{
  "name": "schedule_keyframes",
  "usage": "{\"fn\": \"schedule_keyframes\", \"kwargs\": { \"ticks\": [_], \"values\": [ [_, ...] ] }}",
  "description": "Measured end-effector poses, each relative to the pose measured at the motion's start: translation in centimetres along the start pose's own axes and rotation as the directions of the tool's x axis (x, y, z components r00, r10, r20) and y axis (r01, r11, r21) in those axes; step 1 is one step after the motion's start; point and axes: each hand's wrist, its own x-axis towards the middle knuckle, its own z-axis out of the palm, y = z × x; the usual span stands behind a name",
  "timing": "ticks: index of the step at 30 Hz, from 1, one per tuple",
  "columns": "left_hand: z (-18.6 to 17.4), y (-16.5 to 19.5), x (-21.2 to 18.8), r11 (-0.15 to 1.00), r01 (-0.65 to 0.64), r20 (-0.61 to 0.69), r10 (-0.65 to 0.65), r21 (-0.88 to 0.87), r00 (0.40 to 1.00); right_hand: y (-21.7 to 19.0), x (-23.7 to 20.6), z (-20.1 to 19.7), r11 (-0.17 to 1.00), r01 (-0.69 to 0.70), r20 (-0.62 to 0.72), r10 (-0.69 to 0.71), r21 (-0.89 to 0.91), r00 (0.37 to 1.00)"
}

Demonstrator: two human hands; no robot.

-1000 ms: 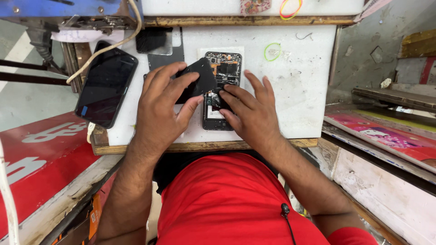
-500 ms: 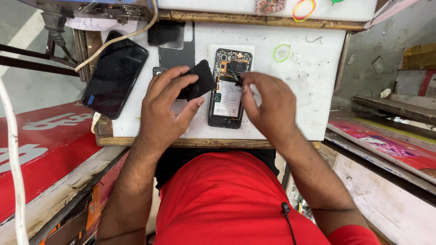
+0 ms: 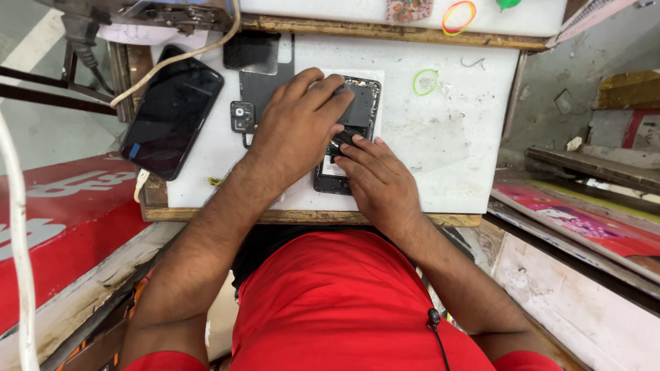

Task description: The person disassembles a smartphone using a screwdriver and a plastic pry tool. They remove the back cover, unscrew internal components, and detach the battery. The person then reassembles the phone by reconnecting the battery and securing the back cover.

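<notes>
Lying flat on the white work board (image 3: 454, 137), the opened phone (image 3: 350, 130) is under both hands. The left hand (image 3: 299, 127) presses down on it with fingers together; the right hand (image 3: 378, 178) rests fingertips, slightly spread, on its lower half. A black phone (image 3: 172, 113) lies well to the left.

Single head view, steeply downward, close above white worktop (image 3: 454, 158)

Bare white board at my three o'clock.
At nine, a black glossy phone (image 3: 172, 117) and small square camera module (image 3: 243, 116) crowd my left hand (image 3: 297, 127).
</notes>
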Motion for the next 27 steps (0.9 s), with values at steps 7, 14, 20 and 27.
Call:
{"fn": "schedule_keyframes", "kwargs": {
  "ticks": [7,14,20,27],
  "values": [
    [1.7,-0.1,1.1,0.995,-0.020,0.117,0.008,0.102,0.993,0.8,-1.5,1.6,0.999,-0.018,-0.078,0.021,0.039,0.997],
    [2.3,-0.5,1.3,0.991,-0.050,0.116,0.035,0.128,0.993,1.6,-1.4,1.8,0.999,-0.022,-0.056,0.025,0.046,0.998],
    [2.4,-0.6,1.9,0.980,-0.064,0.109,0.044,0.189,0.993,1.9,-1.3,1.6,0.998,-0.031,-0.049,0.034,0.059,0.998],
    [1.6,-0.1,2.9,0.974,-0.079,0.155,0.047,0.211,0.987,2.3,-1.4,1.4,0.995,-0.031,-0.049,0.035,0.090,0.998]
  ]
}}
